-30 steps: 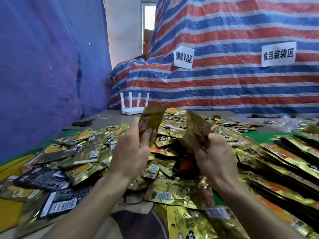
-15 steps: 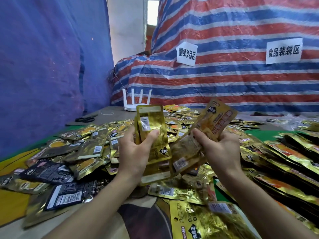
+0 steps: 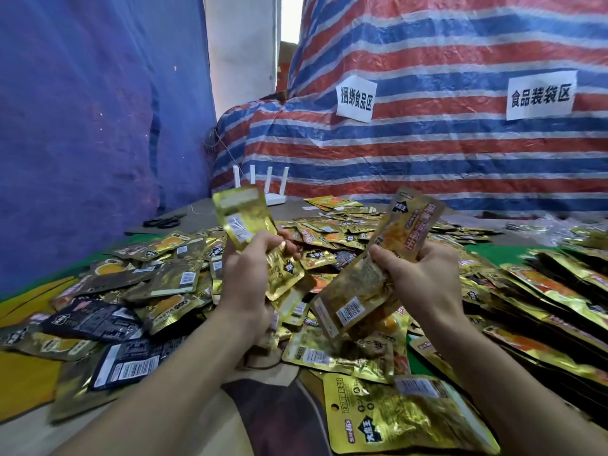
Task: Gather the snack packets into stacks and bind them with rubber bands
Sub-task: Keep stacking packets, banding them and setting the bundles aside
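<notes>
My left hand (image 3: pixel 248 274) grips a small bunch of gold foil snack packets (image 3: pixel 243 215), raised upright above the table with their barcode backs toward me. My right hand (image 3: pixel 424 281) holds another few gold packets (image 3: pixel 408 225), fanned out, one pointing up with its printed front showing and one hanging down (image 3: pixel 353 301) with a barcode. Both hands hover over a wide loose heap of gold and black packets (image 3: pixel 171 284). No rubber band is visible.
Rows of overlapped packets (image 3: pixel 559 291) lie at the right. Black scissors (image 3: pixel 164 221) and a white router (image 3: pixel 263 185) sit at the table's far left. A striped tarp (image 3: pixel 427 143) with two paper labels stands behind; a blue tarp (image 3: pixel 82 126) closes the left side.
Both hands have lifted their packets up from the heap and drawn slightly apart. The left bunch tilted left; the right hand's packets rose and fanned out.
</notes>
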`<action>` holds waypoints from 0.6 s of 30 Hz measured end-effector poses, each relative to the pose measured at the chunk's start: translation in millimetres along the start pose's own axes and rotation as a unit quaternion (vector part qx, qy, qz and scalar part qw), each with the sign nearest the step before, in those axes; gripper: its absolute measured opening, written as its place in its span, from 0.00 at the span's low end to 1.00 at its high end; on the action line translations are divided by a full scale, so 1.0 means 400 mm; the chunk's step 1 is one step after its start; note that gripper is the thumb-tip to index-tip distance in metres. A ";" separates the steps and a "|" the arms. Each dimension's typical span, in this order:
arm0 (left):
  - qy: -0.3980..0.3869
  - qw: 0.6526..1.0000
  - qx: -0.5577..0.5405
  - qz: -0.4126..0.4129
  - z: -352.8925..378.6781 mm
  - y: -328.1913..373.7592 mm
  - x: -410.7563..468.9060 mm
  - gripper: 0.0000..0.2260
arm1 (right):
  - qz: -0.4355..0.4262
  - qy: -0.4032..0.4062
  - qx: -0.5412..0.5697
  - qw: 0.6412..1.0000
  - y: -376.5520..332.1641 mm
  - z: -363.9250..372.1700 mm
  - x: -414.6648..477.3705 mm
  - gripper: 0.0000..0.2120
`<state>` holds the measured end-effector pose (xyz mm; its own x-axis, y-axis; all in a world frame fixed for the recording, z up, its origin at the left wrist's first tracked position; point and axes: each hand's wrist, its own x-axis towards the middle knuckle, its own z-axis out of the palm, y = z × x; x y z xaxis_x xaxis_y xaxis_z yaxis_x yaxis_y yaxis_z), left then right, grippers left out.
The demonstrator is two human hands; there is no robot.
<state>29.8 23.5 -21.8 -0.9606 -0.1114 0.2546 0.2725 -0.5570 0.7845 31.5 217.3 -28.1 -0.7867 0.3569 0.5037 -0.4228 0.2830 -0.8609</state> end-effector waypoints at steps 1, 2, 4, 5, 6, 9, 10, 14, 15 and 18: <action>0.004 0.996 0.065 0.054 0.001 -0.003 -0.005 0.06 | -0.010 -0.002 -0.005 1.000 -0.005 0.001 -0.004 0.08; -0.008 0.986 0.121 0.114 0.004 -0.008 -0.012 0.05 | -0.018 -0.005 -0.010 1.000 -0.011 0.003 -0.008 0.08; -0.055 0.955 0.200 0.213 0.018 -0.020 -0.030 0.14 | -0.026 -0.009 -0.028 0.999 -0.026 0.009 -0.016 0.08; -0.081 0.940 0.226 0.242 0.024 -0.031 -0.036 0.19 | -0.028 -0.013 -0.036 0.999 -0.032 0.014 -0.022 0.07; -0.113 0.930 0.242 0.251 0.032 -0.045 -0.041 0.24 | -0.030 -0.019 -0.039 0.999 -0.040 0.020 -0.027 0.06; -0.211 0.929 0.227 0.202 0.042 -0.086 -0.052 0.34 | -0.036 -0.037 -0.027 0.998 -0.054 0.033 -0.041 0.04; -0.225 0.933 0.221 0.174 0.035 -0.098 -0.050 0.36 | -0.027 -0.043 -0.013 0.999 -0.056 0.034 -0.042 0.03; -0.255 0.918 0.299 0.053 -0.010 -0.120 -0.029 0.46 | 0.055 -0.065 0.041 0.996 -0.047 0.028 -0.042 0.08; -0.273 0.909 0.315 0.031 -0.015 -0.124 -0.026 0.48 | 0.079 -0.066 0.051 0.993 -0.044 0.031 -0.043 0.07; -0.296 0.894 0.337 0.013 -0.014 -0.133 -0.018 0.43 | 0.158 -0.049 0.086 0.983 -0.032 0.048 -0.041 0.07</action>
<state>22.0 49.5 -68.7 -0.8104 0.4492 0.3761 0.4576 0.0843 0.8852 40.9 190.7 -26.8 -0.9264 0.3136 0.2082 -0.2144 0.0149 -0.9766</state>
